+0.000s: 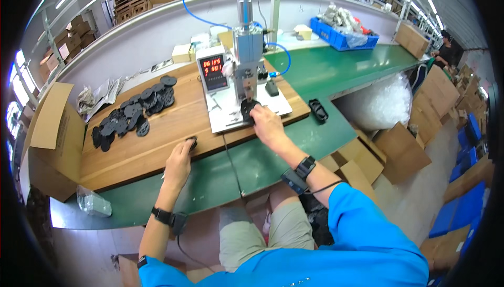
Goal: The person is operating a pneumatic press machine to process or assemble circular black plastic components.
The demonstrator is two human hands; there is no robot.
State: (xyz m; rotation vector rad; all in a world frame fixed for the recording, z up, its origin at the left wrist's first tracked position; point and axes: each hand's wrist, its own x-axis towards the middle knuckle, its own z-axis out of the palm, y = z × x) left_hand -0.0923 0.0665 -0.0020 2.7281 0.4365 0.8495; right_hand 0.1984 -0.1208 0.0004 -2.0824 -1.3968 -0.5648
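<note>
My right hand [268, 125] reaches to the foot of a silver bench press [245, 43], its fingers closed on a flat black plastic piece [248, 109] under the press head. The piece rests on the press's white base plate [223, 121]. At the front edge of the wooden board [157, 153], my left hand [179, 163] pinches a small black part [193, 141], mostly covered by the fingers. Several flat black rounded pieces [128, 115] lie heaped to the left of the press. Another black part [317, 110], hollow in shape, sits on the green table right of the board.
A control box [212, 72] with a red display stands left of the press column. An open carton [55, 140] borders the board at left, near a clear-wrapped packet [93, 202]. A blue crate [344, 35] of bags stands at the far right, and a cable hangs over the table's front.
</note>
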